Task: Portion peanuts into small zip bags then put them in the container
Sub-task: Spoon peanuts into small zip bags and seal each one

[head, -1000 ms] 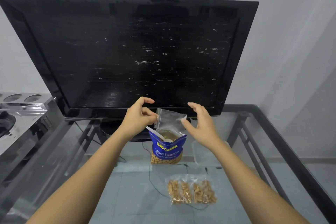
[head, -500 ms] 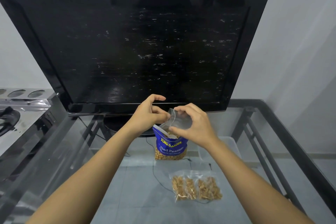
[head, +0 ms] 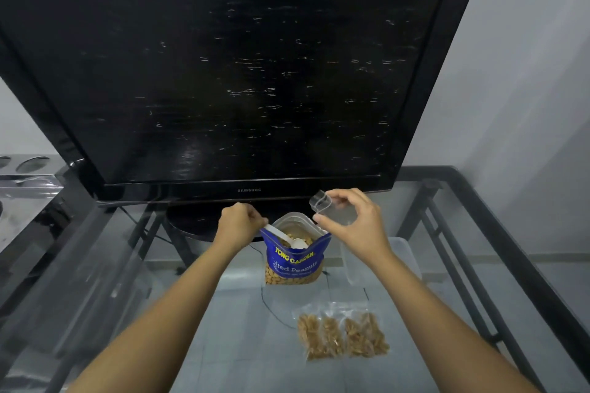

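A blue peanut bag [head: 295,260] stands open on the glass table [head: 223,344]. A white spoon [head: 285,238] lies inside it on the peanuts, and my left hand [head: 239,225] is closed on its handle at the bag's left rim. Just right of and above the bag's mouth, my right hand [head: 354,220] pinches a small empty clear zip bag [head: 322,202] with its mouth held open. Two filled small zip bags [head: 343,335] lie flat nearer to me. A clear plastic container [head: 405,260] sits right of the peanut bag, partly behind my right wrist.
A large black television [head: 239,73] on its stand fills the back of the table, close behind my hands. A thin dark cable [head: 271,306] shows under the glass. A metal stove [head: 25,185] stands at the left. The table's dark frame [head: 510,265] runs along the right.
My left hand let go of the small zip bag and dropped to the spoon handle. My right hand now holds the zip bag alone, further right. The view tilted down.
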Action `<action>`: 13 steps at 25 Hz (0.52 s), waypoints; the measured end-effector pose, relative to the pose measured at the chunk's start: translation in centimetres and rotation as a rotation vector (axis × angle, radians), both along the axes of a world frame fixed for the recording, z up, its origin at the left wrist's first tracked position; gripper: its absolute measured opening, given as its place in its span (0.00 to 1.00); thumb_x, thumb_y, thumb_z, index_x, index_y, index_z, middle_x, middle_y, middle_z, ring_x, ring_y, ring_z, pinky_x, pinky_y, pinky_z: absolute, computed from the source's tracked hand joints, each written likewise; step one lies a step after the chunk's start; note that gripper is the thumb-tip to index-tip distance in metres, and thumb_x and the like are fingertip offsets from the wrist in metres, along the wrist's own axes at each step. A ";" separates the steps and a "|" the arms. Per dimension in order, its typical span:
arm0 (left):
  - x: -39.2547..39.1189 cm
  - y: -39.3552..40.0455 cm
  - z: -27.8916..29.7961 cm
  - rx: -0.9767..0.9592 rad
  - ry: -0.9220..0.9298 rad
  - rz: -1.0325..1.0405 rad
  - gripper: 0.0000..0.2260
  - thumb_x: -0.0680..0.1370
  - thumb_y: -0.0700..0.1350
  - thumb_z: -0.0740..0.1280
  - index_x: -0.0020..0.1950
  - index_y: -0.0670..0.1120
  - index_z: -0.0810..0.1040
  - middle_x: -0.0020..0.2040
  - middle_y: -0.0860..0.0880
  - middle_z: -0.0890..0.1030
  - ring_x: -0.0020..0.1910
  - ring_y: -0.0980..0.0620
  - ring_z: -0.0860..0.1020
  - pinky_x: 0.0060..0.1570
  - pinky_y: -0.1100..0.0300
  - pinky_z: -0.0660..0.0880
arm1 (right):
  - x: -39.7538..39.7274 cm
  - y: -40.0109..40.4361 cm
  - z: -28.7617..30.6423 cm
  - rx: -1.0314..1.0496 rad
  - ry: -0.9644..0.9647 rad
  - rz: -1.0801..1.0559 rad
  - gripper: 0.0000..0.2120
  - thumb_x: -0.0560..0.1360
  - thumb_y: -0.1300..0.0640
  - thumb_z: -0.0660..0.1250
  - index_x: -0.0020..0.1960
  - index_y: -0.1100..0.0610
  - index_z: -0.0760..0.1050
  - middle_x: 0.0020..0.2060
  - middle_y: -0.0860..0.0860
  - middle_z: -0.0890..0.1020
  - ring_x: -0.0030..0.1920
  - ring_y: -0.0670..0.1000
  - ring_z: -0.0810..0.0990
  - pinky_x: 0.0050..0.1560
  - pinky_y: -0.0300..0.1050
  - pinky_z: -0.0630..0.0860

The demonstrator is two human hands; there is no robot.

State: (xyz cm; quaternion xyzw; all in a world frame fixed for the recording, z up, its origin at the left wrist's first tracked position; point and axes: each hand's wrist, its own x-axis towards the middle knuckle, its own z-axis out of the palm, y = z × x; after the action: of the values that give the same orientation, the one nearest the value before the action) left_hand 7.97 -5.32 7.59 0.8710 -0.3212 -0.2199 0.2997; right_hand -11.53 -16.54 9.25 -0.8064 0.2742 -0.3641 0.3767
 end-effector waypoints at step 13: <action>-1.2 -2.4 -0.2 -0.230 -0.326 -0.240 0.09 0.78 0.44 0.64 0.51 0.42 0.81 0.44 0.45 0.82 0.43 0.50 0.80 0.45 0.56 0.78 | -0.5 0.1 -4.6 0.418 0.205 0.052 0.19 0.64 0.48 0.76 0.52 0.48 0.75 0.49 0.43 0.80 0.52 0.41 0.77 0.44 0.29 0.72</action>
State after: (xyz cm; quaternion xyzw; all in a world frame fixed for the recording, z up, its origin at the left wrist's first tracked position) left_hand 6.75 -7.70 7.42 0.8108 -0.4896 -0.0722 0.3126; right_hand -12.03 -16.41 4.61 -0.7505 0.3594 -0.2058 0.5150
